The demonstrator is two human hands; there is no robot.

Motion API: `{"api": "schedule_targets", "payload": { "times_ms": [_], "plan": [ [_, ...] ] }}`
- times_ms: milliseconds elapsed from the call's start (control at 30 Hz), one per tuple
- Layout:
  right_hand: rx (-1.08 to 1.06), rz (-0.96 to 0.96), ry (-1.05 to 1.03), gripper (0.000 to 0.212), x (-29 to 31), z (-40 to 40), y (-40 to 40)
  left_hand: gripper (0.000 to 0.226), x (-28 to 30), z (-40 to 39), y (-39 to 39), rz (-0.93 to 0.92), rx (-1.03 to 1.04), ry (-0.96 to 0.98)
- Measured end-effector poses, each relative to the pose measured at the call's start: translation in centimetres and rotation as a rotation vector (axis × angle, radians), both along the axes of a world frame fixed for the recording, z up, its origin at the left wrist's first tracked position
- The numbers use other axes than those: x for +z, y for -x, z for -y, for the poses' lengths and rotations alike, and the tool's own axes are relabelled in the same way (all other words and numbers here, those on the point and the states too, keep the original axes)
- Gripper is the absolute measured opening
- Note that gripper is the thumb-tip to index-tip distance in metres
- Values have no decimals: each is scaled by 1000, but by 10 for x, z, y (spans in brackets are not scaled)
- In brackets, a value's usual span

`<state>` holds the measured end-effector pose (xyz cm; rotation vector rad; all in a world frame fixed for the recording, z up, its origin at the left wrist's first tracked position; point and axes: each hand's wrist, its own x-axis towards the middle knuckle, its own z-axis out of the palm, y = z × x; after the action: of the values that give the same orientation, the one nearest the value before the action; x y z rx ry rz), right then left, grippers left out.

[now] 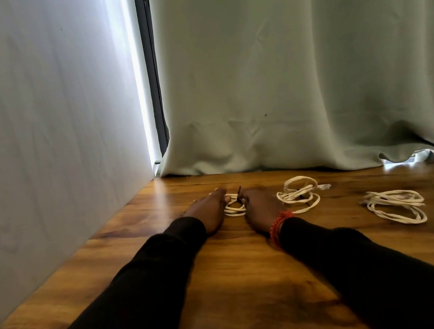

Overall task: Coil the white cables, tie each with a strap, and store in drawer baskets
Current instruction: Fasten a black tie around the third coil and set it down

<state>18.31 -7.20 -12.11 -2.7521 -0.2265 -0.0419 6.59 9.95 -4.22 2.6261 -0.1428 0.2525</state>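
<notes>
A small coiled white cable [233,206] lies on the wooden table [252,270] between my two hands. My left hand [211,210] holds the coil's left side with fingers stretched along it. My right hand [260,208] pinches a dark strap [239,193] that stands up at the coil's right edge. To the right lies a second coiled white cable [298,193] with a dark strap across it and its plug end sticking out. Farther right rests a third white coil [395,205]. No drawer or basket is in view.
A pale wall or sheet [40,132] runs along the table's left edge. A grey-green curtain [294,71] hangs down onto the table's far edge. I wear dark sleeves and a red band [278,226] on my right wrist.
</notes>
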Motion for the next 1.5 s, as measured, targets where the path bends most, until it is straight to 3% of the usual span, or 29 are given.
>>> {"api": "schedule_targets", "payload": {
  "times_ms": [33,67,133,200,600,767,967,1100,1167,1233,1300,1367,1500],
  "plan": [
    [-4,-24,27,66,-4,0,-8,46,1,-1,2,19,-12,21],
    [9,-3,-29,62,6,1,6,46,0,-1,4,49,-22,57],
    [52,130,-155,32,63,-10,86,47,1,-2,7,102,-31,140],
    [42,230,-244,32,89,-13,114,46,0,-3,7,130,-36,191],
    [82,335,-444,39,88,-14,116,48,4,-3,11,220,-66,305],
    [108,371,-429,44,85,-15,112,38,2,-6,6,263,-122,344],
    [187,301,-627,37,89,-12,116,33,6,-5,11,256,-145,481],
    [285,131,-786,21,97,-8,124,28,5,-10,13,229,-146,521],
    [340,30,-867,26,98,-4,127,27,5,-12,16,258,-168,456],
    [342,-95,-964,49,97,1,125,24,6,-10,17,266,-165,399],
    [317,-109,-946,56,99,8,128,20,7,-6,19,246,-164,328],
    [294,-5,-836,46,98,15,130,17,7,-5,21,248,-182,231],
    [299,295,-352,43,96,22,134,17,7,-13,25,240,-200,35]
  ]
}}
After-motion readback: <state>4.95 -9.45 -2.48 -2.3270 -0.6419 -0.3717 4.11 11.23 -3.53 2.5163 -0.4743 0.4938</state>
